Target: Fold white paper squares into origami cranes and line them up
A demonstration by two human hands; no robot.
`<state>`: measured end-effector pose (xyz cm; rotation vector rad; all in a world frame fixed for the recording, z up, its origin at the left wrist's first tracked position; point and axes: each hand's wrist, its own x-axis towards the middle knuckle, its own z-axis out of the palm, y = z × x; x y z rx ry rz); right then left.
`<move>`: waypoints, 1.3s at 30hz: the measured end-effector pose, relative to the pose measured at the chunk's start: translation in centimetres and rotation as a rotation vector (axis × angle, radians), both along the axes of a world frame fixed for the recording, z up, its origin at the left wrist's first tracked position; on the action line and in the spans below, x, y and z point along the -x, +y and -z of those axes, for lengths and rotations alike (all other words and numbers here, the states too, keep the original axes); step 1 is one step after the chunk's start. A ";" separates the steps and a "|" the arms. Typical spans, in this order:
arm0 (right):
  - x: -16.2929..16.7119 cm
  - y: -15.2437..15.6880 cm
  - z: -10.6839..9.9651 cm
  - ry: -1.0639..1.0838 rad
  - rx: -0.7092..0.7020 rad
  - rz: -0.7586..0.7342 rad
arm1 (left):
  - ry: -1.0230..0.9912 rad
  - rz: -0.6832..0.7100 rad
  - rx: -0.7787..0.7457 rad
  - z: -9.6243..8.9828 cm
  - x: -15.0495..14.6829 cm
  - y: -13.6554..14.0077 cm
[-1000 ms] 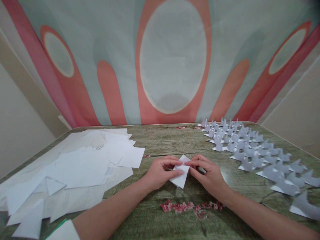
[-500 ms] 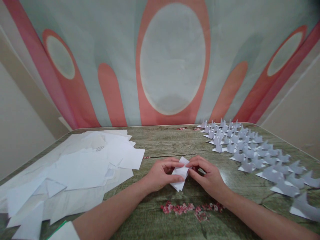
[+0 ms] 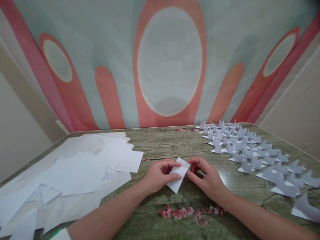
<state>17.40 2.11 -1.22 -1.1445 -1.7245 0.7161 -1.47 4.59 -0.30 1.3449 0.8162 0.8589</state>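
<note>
A small piece of folded white paper (image 3: 178, 171) is held just above the table's middle, tilted with one corner toward me. My left hand (image 3: 156, 176) pinches its left side, thumb across the front and fingers along the upper part. At the right edge, the fingertips of my right hand (image 3: 207, 175) are closed on the paper's corner. The paper's front face looks flat and smooth; its underside is hidden. Rows of folded white paper birds (image 3: 246, 166) stand on the table to the right of my right hand.
Loose white paper sheets (image 3: 80, 173) lie overlapping on the table's left side, under and beyond my left forearm. The wood-patterned table (image 3: 155, 143) has pink printed flowers (image 3: 180, 212) near me. A patterned backdrop (image 3: 170, 60) rises behind the table's far edge.
The paper's front now looks like one smooth face, where a raised flap and crease showed before. My hands stay in nearly the same place. The whole view has shifted slightly.
</note>
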 end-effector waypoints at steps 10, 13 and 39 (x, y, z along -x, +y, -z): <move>-0.2 0.3 -0.1 0.005 -0.114 -0.021 | -0.031 -0.025 -0.067 -0.2 0.0 0.1; -0.3 0.4 0.1 0.007 -0.105 -0.023 | -0.038 -0.029 -0.021 -0.4 0.1 0.1; 0.0 -0.1 -0.4 0.008 0.026 -0.077 | 0.121 -0.078 -0.206 -0.8 -0.1 -0.3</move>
